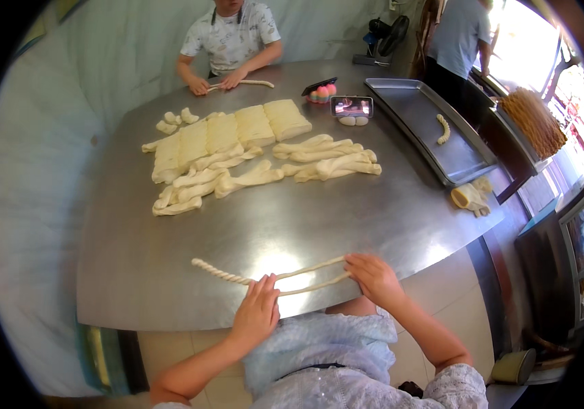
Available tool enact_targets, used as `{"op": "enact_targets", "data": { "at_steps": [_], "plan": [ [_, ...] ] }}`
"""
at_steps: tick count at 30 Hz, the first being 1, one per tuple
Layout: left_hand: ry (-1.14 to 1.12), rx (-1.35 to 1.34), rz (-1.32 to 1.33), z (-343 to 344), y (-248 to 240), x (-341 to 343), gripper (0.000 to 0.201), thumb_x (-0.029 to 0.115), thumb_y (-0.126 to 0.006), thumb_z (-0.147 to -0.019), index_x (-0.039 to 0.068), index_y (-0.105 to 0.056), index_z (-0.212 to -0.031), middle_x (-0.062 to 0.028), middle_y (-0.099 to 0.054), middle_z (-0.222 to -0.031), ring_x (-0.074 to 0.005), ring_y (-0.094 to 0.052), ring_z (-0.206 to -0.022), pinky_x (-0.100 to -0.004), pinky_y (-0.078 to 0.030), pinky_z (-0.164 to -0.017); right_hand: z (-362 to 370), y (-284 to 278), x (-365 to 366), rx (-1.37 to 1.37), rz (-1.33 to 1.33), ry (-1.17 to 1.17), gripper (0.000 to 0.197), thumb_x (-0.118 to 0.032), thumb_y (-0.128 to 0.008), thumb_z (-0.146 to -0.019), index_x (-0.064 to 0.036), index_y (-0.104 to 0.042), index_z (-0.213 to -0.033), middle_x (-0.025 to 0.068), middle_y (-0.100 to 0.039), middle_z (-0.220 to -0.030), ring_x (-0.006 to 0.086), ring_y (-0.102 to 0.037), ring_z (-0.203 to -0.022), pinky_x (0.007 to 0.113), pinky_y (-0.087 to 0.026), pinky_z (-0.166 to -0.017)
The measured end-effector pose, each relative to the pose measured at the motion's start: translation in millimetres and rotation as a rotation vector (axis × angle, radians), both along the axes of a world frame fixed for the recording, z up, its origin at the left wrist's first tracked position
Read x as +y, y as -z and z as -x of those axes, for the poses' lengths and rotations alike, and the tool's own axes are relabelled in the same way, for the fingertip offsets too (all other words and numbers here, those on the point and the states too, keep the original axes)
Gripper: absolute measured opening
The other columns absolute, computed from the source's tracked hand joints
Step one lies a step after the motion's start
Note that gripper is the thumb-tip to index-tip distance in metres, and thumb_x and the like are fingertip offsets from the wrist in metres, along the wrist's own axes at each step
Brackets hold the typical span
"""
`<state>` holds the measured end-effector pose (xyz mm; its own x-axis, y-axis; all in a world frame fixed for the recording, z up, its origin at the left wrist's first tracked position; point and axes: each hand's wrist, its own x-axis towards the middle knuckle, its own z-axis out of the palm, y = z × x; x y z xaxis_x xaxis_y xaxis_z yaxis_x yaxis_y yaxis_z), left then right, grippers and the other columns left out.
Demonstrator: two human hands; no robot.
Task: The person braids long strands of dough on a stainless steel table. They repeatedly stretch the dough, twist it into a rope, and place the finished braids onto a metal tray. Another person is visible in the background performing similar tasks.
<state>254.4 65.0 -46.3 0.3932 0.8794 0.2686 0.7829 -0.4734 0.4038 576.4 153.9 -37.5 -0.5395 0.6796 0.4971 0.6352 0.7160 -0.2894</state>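
Note:
A thin dough rope point(220, 270) lies at the near edge of the steel table point(169, 255). Its left part is twisted into a spiral, while two separate strands run side by side on the right. My left hand point(258, 312) is closed over the rope where the twist meets the strands, fingers pointing away from me. At the other end, my right hand point(376, 279) has its fingers closed on the strands; the strand tips are hidden beneath them.
Beyond my hands lie dough strips point(251, 178) and thick dough slabs point(209, 135). A metal tray point(408, 112) holds one twisted dough piece point(443, 128). Near it are a glove point(471, 198) and a propped phone point(351, 106). Across the table, a person's hands point(232, 80) work another dough rope.

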Motion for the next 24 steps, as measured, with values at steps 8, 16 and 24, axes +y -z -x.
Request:
{"op": "enact_targets", "data": {
  "at_steps": [8, 16, 24],
  "plan": [
    [0.023, 0.171, -0.133, -19.1, -28.0, 85.8, 0.039, 0.011, -0.057, -0.094, -0.006, -0.049, -0.128, -0.0296, -0.042, -0.15, -0.0459, -0.04, -0.14, -0.0618, -0.026, -0.118, 25.0, 6.3, 35.7, -0.047, -0.098, 0.17, 0.02, -0.01, -0.063, -0.091, -0.0041, -0.071, -0.108, 0.0144, -0.064, -0.131, 0.0305, -0.059, -0.121, 0.042, -0.052, -0.094],
    [-0.199, -0.177, 0.047, -29.1, 5.2, 63.2, 0.052, 0.019, -0.059, -0.094, -0.007, -0.047, -0.137, -0.0274, -0.043, -0.15, -0.0436, -0.033, -0.145, -0.0585, -0.026, -0.12, 12.3, 9.1, 34.3, 0.007, 0.169, 0.154, 0.023, -0.006, -0.061, -0.089, -0.0016, -0.069, -0.11, 0.0169, -0.064, -0.131, 0.0317, -0.06, -0.12, 0.044, -0.052, -0.093],
    [0.144, 0.118, -0.002, -25.9, -11.5, 10.1, 0.059, 0.017, -0.063, -0.09, -0.012, -0.044, -0.138, -0.031, -0.036, -0.153, -0.0435, -0.036, -0.143, -0.0578, -0.028, -0.119, 5.5, 16.7, -3.1, -0.032, -0.122, -0.048, 0.028, -0.01, -0.063, -0.089, -0.0032, -0.069, -0.115, 0.0163, -0.067, -0.124, 0.034, -0.064, -0.108, 0.044, -0.052, -0.094]
  ]
}}
